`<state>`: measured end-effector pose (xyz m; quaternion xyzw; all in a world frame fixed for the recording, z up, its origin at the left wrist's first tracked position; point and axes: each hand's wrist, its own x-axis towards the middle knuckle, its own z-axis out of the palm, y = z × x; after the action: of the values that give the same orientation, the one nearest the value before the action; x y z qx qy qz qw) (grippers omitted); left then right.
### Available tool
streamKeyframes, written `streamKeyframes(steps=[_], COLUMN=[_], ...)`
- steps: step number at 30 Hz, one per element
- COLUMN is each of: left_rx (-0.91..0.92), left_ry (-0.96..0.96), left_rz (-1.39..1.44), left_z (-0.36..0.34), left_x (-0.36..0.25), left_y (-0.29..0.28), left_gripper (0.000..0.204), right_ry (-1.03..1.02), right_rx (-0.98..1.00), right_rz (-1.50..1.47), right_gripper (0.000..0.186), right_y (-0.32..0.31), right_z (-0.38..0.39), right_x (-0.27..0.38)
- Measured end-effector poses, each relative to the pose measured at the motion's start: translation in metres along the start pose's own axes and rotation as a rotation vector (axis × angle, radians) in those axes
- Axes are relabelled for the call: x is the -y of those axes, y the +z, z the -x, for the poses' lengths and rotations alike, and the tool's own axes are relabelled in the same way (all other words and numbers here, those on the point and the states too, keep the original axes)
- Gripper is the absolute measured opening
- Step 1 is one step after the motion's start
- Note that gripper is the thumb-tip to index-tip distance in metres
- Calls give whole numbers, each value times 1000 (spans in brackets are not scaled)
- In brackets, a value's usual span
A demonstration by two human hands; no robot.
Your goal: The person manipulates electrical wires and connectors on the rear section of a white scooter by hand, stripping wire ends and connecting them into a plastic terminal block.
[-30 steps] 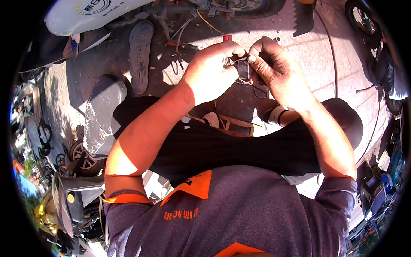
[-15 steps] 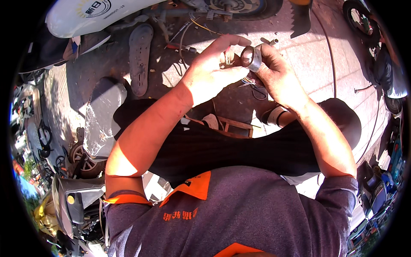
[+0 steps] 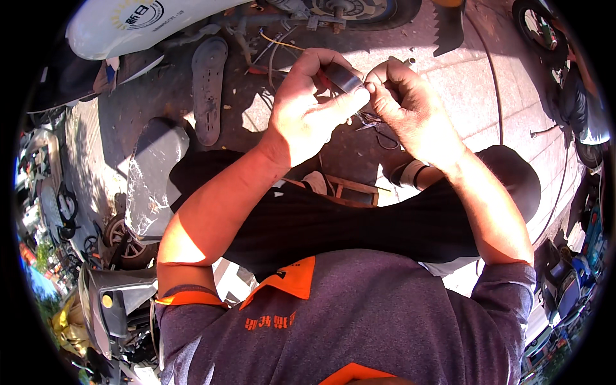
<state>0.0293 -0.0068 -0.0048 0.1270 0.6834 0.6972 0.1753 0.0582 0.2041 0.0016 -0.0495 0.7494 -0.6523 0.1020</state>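
Note:
Between the thumb and fingers of my left hand [image 3: 300,115] is a roll of black tape [image 3: 345,78], its shiny outer face turned up. My right hand [image 3: 416,109] is closed in a pinch right beside the roll's edge, thumb tip against the forefinger. Whether a tape end lies in that pinch is too small to tell. Both thumb tips nearly meet. Just below the hands, thin wires [image 3: 368,119] with loose ends show against the ground, and a yellow wire [image 3: 280,42] runs toward my left hand from the scooter.
A scooter with a white body panel [image 3: 138,25] and a rear wheel [image 3: 385,9] stands ahead. A long footboard piece [image 3: 209,90] lies at left, near a worn seat [image 3: 157,179]. A dark hose [image 3: 495,83] crosses the paving at right. A low wooden stool [image 3: 353,191] shows between my legs.
The tape roll has passed from my right hand to my left and turned its outer face upward. My right hand now pinches at its edge.

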Motion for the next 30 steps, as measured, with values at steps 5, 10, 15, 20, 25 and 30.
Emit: streamKeyframes(steps=[5,10,15,20,25,30], left_rx=[-93,-25,51,6,-3,-76], left_ry=[-214,-345,-458,-443,-490,-393], left_rz=[403,415,452,422,389,256], left_z=[1,-4,-11,-11,-13,-13], left_x=[-5,-7,-3,-6,-3,-4], left_y=[0,0,-8,-1,0,3], left_gripper=[42,44,50,51,43,34], right_ry=[-40,-85,-200,-405,-525,-567], right_rx=[-37,-30,-47,-136,-131,-114], right_rz=[128,94,163,413,597,705], right_gripper=[9,6,5,9,23,23], right_y=[5,7,9,5,2,0], right_z=[5,7,4,-1,0,-2], right_x=[13,7,3,-8,-10,-10])
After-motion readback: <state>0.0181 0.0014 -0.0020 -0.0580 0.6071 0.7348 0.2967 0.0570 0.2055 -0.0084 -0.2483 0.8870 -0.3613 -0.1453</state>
